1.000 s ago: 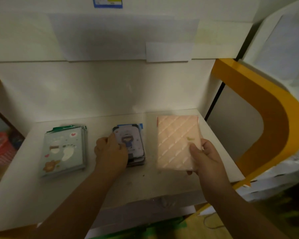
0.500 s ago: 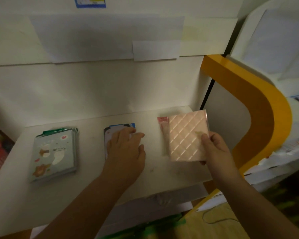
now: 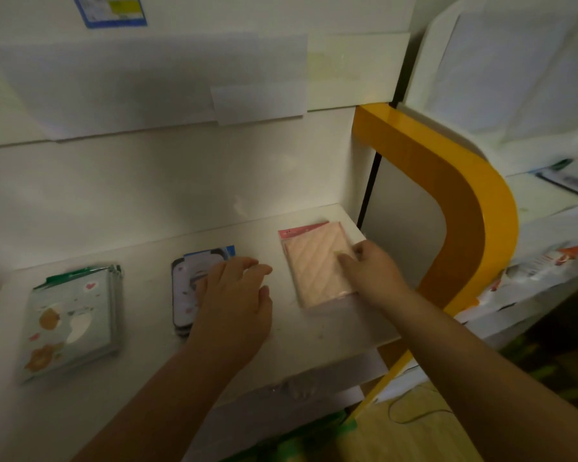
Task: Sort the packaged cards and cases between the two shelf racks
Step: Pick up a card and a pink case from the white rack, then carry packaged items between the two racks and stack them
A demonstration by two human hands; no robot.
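Green pack stack (image 3: 72, 320) far left on shelf (image 3: 141, 388), print too blurry to read. Left hand (image 3: 234, 308) flat, fingers spread over dark case pile (image 3: 189, 288). Right hand (image 3: 372, 271) pressing pink quilted pack (image 3: 314, 265), fingers loosely curled.

Three groups of packaged items lie flat in a row on the white shelf (image 3: 141, 395). At the left sits a pale green stack (image 3: 71, 320) printed with cartoon bears and hearts. In the middle lies a dark-edged stack of cases (image 3: 189, 288), partly covered. At the right lies a pink diagonal-quilted package (image 3: 315, 266) with a red header strip.
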